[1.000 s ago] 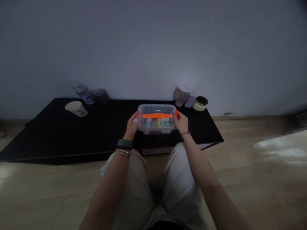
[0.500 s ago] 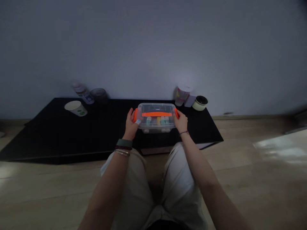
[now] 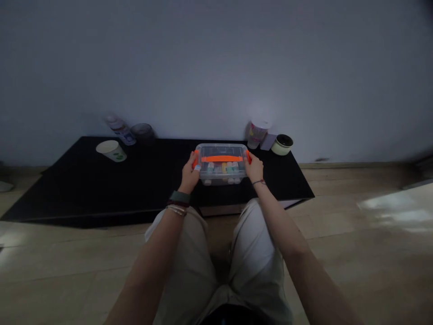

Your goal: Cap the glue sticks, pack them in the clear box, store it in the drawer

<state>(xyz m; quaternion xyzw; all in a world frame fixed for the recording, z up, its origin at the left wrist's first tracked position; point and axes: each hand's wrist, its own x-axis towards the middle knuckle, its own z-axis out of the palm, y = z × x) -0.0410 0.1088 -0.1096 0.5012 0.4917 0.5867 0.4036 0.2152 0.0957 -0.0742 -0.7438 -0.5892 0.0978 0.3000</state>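
A clear plastic storage box (image 3: 219, 175) with an orange carry handle (image 3: 221, 159) lies in front of me on a black table. Its lid is on, and several small bottles (image 3: 230, 167) with pale caps and one yellow item show through it. My left hand (image 3: 190, 173) is closed on the left end, thumb and fingers at the orange side clip (image 3: 195, 159). At the opposite end, my right hand (image 3: 254, 169) grips beside the right orange clip (image 3: 249, 156). The undersides of both hands are hidden.
On the black table (image 3: 162, 180), a paper cup (image 3: 113, 151), a spray can (image 3: 122, 130) and a dark bowl (image 3: 143, 133) stand left. A plastic cup (image 3: 257, 134), a small lilac box (image 3: 268, 141) and a cream jar (image 3: 282, 147) stand right, near the wall (image 3: 209, 67).
My left hand has moved in and closed more tightly about the left clip. The box sits slightly higher in view. My right hand keeps its hold.
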